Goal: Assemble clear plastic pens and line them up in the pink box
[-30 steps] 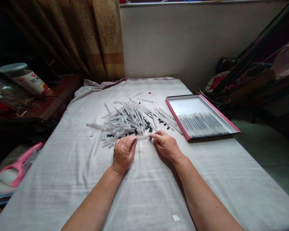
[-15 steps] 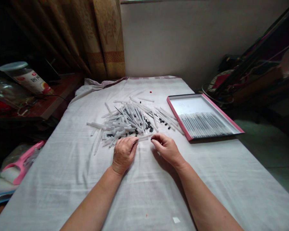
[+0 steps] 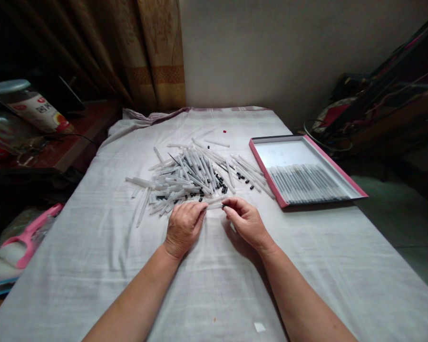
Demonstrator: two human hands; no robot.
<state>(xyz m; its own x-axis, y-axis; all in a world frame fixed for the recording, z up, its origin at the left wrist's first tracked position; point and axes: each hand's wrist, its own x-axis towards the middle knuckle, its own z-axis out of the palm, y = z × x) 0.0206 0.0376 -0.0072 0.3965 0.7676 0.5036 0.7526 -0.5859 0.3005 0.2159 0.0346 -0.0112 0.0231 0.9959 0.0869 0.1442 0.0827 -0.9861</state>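
Note:
Between the fingers of my left hand [image 3: 185,225] is a clear pen barrel [image 3: 214,206], which points toward my right hand [image 3: 248,223]. My right hand pinches a small black pen plug [image 3: 223,206] at the barrel's right end; whether it is seated inside cannot be made out. Just beyond both hands lies a loose heap of clear pen barrels [image 3: 178,183] with some dark refills among them. Several small black plugs [image 3: 219,183] are scattered on the heap's right side.
To the right, a shallow pink-edged box [image 3: 273,190] holds a row of pens [image 3: 303,183]. A red piece [image 3: 224,131] and a white scrap [image 3: 259,327] lie on the white tablecloth [image 3: 207,289]. At left are pink-handled scissors [image 3: 30,237] and a jar [image 3: 35,107].
The right hand's black plug has come up against the end of the barrel, closing the small gap between the hands. The camera view has shifted slightly.

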